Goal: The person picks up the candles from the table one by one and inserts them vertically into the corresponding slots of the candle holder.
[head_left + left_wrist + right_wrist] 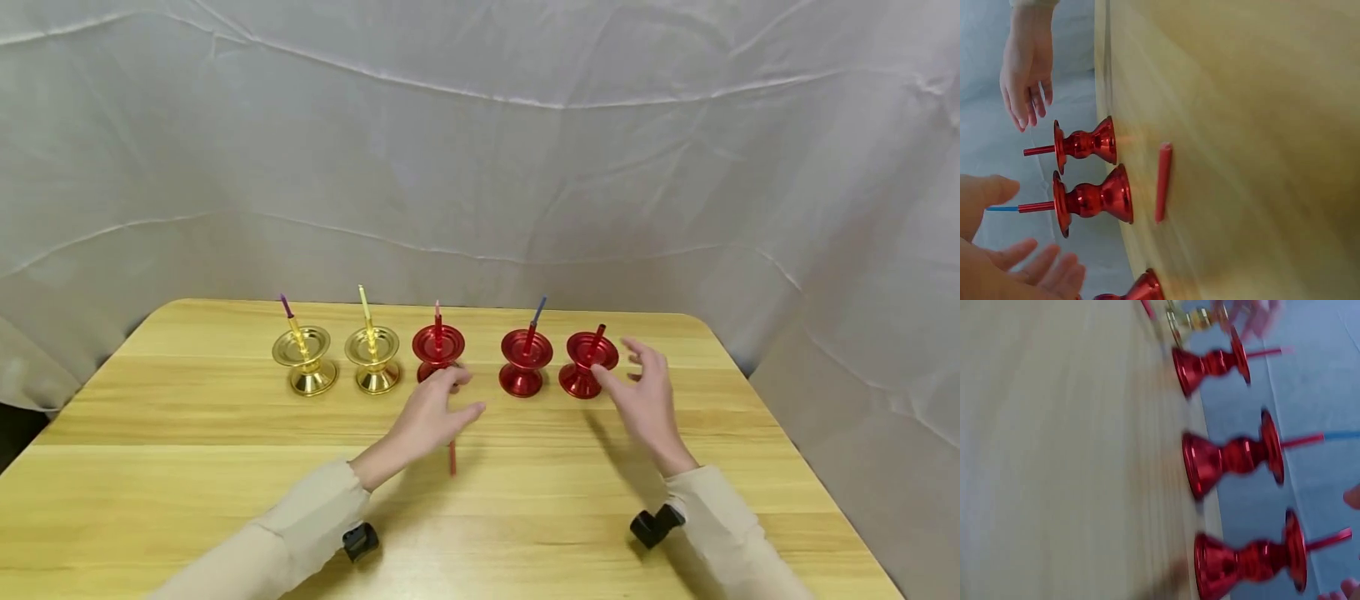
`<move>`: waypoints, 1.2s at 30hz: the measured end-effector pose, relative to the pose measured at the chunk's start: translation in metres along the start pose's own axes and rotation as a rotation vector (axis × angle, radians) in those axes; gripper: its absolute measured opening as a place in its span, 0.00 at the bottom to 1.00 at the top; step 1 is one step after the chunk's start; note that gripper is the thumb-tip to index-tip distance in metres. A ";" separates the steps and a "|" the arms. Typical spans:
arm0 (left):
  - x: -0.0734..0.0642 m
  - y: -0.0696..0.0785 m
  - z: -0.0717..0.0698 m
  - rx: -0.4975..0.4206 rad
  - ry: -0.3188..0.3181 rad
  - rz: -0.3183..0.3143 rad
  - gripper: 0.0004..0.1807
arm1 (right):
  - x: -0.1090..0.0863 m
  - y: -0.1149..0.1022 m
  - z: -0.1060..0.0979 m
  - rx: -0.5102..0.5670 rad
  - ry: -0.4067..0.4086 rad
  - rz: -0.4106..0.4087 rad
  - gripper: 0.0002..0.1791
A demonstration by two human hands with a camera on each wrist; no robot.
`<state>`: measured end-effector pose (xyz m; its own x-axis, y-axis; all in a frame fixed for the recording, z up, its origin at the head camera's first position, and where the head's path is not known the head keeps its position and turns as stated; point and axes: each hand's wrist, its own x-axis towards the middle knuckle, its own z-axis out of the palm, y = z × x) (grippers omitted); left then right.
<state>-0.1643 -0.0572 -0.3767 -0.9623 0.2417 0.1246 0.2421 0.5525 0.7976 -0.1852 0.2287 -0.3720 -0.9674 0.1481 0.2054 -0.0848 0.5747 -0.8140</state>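
My left hand point(423, 414) is over the table in front of the middle red candle holder point(439, 343), fingers loosely spread and holding nothing. Below it a thin red candle point(1164, 182) lies on the tabletop. The middle holder carries a pink candle point(438, 308), and its base is partly hidden by the hand. A second red holder point(521, 379) bears a blue candle point(540, 309). Close to the rightmost red holder point(579, 382), my right hand point(647, 400) has thumb and fingers apart with nothing between them; that holder's tube point(1330, 540) is bare.
Two gold holders stand left in the same row, one point(313, 379) with a purple candle point(287, 305), the other point(377, 377) with a pale yellow candle point(364, 302). A grey cloth point(480, 167) hangs behind the wooden table point(187, 467).
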 end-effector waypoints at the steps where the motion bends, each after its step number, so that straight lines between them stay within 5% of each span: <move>1: -0.002 -0.002 -0.001 -0.007 -0.020 -0.042 0.26 | 0.003 0.001 -0.002 0.004 0.000 0.011 0.41; 6: -0.010 -0.013 -0.004 -0.019 -0.133 -0.200 0.26 | 0.011 0.010 -0.003 0.048 -0.086 0.092 0.53; 12: -0.021 -0.020 -0.001 -0.027 -0.166 -0.250 0.14 | 0.018 0.015 0.006 0.132 -0.166 0.126 0.55; 22: -0.026 -0.021 0.007 0.080 -0.173 -0.215 0.10 | 0.028 0.023 0.013 0.222 -0.159 0.191 0.53; 36: -0.028 -0.031 0.015 0.275 -0.028 -0.036 0.07 | 0.028 0.023 0.022 0.244 -0.117 0.199 0.47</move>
<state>-0.1433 -0.0689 -0.4136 -0.9681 0.2374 0.0798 0.2358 0.7562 0.6104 -0.2195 0.2288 -0.3968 -0.9903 0.1368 -0.0229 0.0677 0.3323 -0.9407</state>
